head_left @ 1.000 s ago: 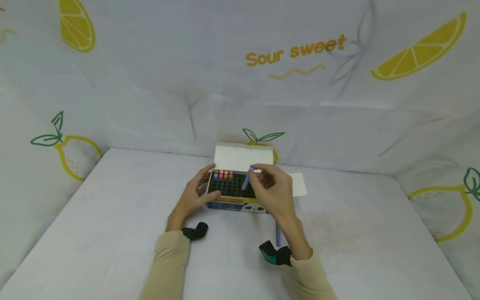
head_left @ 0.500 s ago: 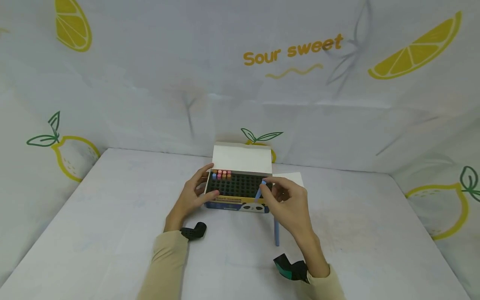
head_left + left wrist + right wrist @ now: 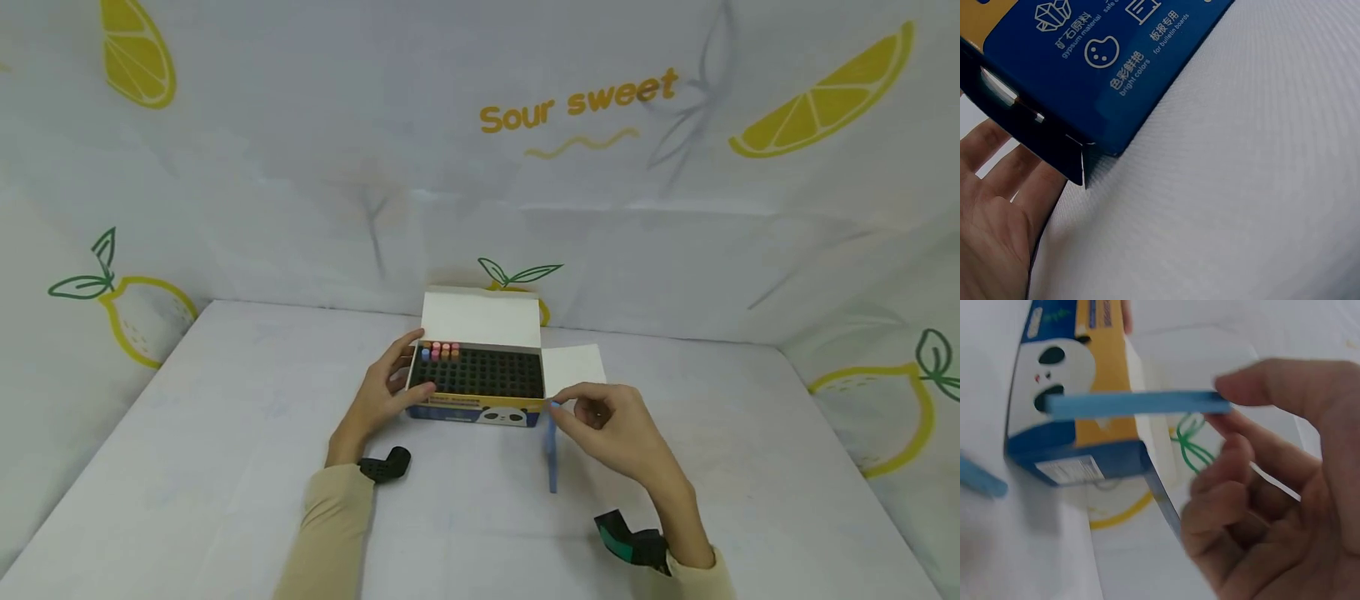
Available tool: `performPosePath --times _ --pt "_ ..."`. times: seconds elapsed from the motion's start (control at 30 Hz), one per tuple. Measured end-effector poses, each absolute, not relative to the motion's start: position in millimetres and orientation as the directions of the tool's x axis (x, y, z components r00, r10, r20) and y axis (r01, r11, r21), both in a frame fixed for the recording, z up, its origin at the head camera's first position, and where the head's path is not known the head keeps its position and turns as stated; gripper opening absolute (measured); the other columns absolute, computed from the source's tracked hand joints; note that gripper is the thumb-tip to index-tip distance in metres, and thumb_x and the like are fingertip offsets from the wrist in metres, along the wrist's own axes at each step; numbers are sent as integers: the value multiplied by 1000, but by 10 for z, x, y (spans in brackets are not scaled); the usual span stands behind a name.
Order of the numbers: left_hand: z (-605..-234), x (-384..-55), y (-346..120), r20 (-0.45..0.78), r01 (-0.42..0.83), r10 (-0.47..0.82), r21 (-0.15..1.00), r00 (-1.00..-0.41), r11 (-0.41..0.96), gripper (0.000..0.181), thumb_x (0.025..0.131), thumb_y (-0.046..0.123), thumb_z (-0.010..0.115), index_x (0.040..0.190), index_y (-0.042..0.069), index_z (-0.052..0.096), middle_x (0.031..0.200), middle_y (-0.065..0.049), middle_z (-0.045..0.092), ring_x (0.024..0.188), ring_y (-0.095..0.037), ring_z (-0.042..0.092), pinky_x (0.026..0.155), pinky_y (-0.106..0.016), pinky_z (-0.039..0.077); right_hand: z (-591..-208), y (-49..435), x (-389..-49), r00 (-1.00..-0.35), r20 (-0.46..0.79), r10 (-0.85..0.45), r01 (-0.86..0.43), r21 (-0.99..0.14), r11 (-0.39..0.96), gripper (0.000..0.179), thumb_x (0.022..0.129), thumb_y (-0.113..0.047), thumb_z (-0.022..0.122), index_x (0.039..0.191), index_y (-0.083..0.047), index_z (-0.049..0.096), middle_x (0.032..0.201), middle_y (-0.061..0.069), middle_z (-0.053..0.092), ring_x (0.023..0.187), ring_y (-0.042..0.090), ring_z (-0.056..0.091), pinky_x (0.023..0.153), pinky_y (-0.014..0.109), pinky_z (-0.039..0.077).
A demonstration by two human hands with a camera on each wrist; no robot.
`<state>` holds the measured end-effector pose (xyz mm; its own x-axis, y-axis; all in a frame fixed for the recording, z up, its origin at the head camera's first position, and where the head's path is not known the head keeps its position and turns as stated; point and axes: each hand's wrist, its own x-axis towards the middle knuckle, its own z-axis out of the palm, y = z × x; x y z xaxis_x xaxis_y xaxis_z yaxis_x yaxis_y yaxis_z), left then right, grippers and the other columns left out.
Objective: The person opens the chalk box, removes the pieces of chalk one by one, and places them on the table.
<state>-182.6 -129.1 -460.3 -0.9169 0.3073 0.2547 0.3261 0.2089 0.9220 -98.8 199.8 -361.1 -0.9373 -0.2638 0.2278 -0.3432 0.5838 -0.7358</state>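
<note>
A blue-and-yellow chalk box with a panda on its front stands with its lid up, and a black tray of holes fills it. Pink, orange and blue chalk ends fill a few holes at the tray's back left. My left hand holds the box's left end, thumb on the front edge, fingers at the back. Between thumb and forefinger, my right hand pinches a blue chalk stick by one end, off the box's front right corner. Another blue chalk stick lies on the table.
The raised white lid leans near the back wall, which carries a lemon print. A white side flap sticks out at the box's right end. The white table spreads around the box.
My right hand has carried the blue chalk stick from over the tray to the right and toward me, past the box's front right corner. My left hand keeps its hold on the box.
</note>
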Motion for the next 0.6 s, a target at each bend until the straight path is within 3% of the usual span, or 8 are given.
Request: performPosePath --times 0.23,0.6 --pt "-4616 -1823 -1293 252 322 307 924 -918 207 80 90 22 75 160 24 34 142 -22 55 132 -42 57 106 -59 52 -3664 2291 -1012 -936 34 -351 -256 -751 609 12 89 -14 77 96 -5 80 63 -7 55 54 0 45 49 20 38" --pt "-4611 -1828 -1293 244 311 303 930 -921 195 80 90 20 74 159 25 35 143 -22 55 132 -41 57 105 -58 52 -3811 2384 -1104 -906 -114 -407 -163 -795 585 22 92 -18 74 103 0 79 60 5 62 48 2 47 44 21 37"
